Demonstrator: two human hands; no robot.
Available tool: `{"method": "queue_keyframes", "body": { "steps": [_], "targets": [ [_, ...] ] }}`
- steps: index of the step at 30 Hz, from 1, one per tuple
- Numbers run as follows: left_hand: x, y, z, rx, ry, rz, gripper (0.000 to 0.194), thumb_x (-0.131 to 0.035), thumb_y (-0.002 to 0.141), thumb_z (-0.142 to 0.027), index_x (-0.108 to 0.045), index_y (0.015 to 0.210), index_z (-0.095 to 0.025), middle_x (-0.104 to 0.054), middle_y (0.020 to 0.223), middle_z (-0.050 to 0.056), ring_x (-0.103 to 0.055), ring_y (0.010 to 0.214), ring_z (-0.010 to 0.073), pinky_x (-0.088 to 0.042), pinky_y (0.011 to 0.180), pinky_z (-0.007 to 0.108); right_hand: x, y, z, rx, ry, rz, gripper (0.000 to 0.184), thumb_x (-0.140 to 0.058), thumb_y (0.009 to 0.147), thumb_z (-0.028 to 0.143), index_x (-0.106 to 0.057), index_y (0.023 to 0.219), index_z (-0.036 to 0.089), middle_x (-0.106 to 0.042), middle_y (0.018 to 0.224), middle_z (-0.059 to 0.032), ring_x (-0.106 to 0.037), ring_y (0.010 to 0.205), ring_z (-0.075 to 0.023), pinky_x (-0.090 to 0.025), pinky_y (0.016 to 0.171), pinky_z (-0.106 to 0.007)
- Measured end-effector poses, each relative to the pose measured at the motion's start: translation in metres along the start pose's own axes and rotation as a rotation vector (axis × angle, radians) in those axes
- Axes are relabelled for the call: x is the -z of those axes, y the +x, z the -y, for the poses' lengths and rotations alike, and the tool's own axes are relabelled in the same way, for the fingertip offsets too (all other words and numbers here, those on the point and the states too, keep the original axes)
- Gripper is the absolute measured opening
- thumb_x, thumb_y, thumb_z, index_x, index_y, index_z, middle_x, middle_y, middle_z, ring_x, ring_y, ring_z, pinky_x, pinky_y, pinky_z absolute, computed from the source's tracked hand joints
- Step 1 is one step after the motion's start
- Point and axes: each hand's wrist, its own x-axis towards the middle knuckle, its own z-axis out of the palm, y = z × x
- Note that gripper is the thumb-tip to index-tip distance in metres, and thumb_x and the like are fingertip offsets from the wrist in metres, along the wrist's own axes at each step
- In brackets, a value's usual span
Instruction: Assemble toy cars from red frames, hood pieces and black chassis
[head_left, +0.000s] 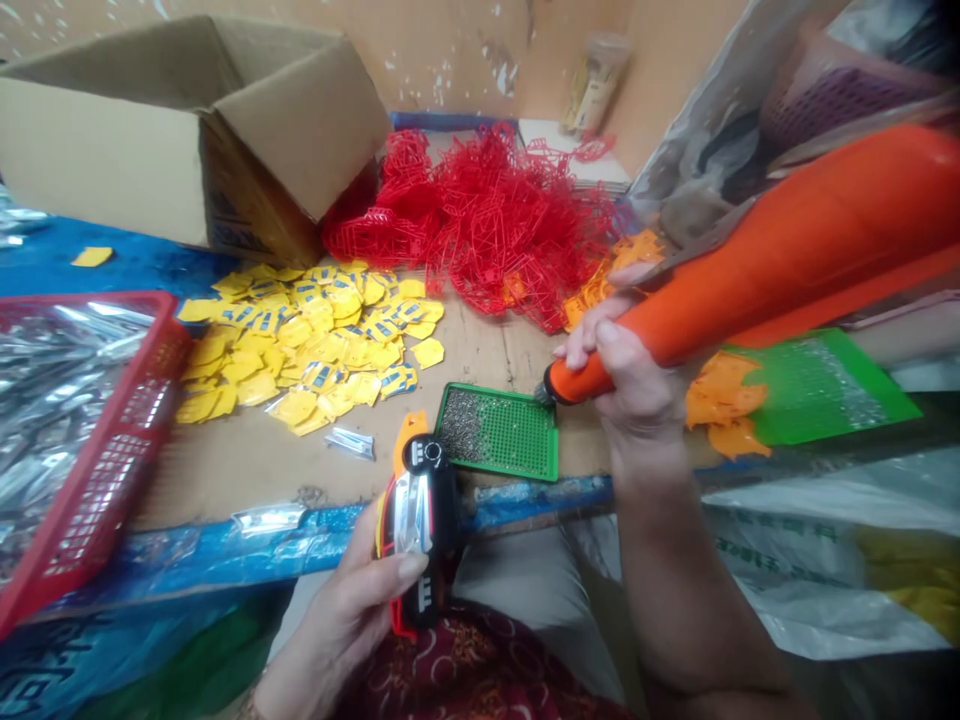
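My left hand [349, 605] grips a toy car [415, 520] just off the table's front edge, its black underside with wheels showing and the thumb pressed on it. Orange, yellow, silver and red parts show around the car. My right hand [626, 375] is wrapped round the front of an orange power screwdriver [750, 270], which slants up to the right. Its dark tip sits at the right rim of a small green tray [517, 437]. Small metal screws [461, 425] are heaped on that tray's left side. Whether the tip carries a screw is too blurred to tell.
Yellow car panels [315, 340] lie piled left of centre, before an open cardboard box [112, 130]. Tangled red plastic frames [495, 220] fill the back. A red basket [142, 440] of silvery parts stands left. Orange pieces [724, 400] and a green board [817, 390] lie right.
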Motion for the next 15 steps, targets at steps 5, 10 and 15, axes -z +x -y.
{"method": "queue_keyframes", "body": {
  "steps": [5, 10, 15],
  "targets": [
    [0.0014, 0.0003, -0.0004, 0.017, 0.016, 0.016, 0.081, -0.083, 0.060, -0.022, -0.055, 0.136, -0.021, -0.074, 0.114, 0.011, -0.071, 0.098, 0.0303, -0.057, 0.062, 0.025, 0.0001, -0.0025, -0.0032, -0.006, -0.003, 0.012, 0.022, -0.074, 0.077, 0.031, -0.054, 0.079, 0.024, -0.055, 0.065, 0.0075, -0.055, 0.050, -0.0077, -0.055, 0.055, -0.026],
    [0.0044, 0.0013, 0.0015, 0.022, 0.005, 0.042, 0.087, -0.082, 0.061, -0.023, -0.049, 0.142, -0.023, -0.074, 0.116, 0.012, -0.072, 0.097, 0.0319, -0.056, 0.055, 0.026, 0.0000, -0.0048, -0.0069, -0.015, 0.000, 0.025, 0.020, -0.074, 0.079, 0.031, -0.054, 0.079, 0.025, -0.056, 0.065, 0.0076, -0.055, 0.050, -0.0079, -0.056, 0.057, -0.027],
    [0.0053, 0.0017, 0.0018, 0.013, 0.008, 0.072, 0.086, -0.081, 0.063, -0.022, -0.048, 0.143, -0.022, -0.074, 0.116, 0.012, -0.072, 0.096, 0.0313, -0.055, 0.054, 0.026, 0.0006, -0.0030, -0.0069, -0.020, -0.030, 0.003, 0.024, -0.076, 0.076, 0.035, -0.054, 0.081, 0.025, -0.056, 0.064, 0.0079, -0.055, 0.049, -0.0084, -0.056, 0.056, -0.028]
  ]
}}
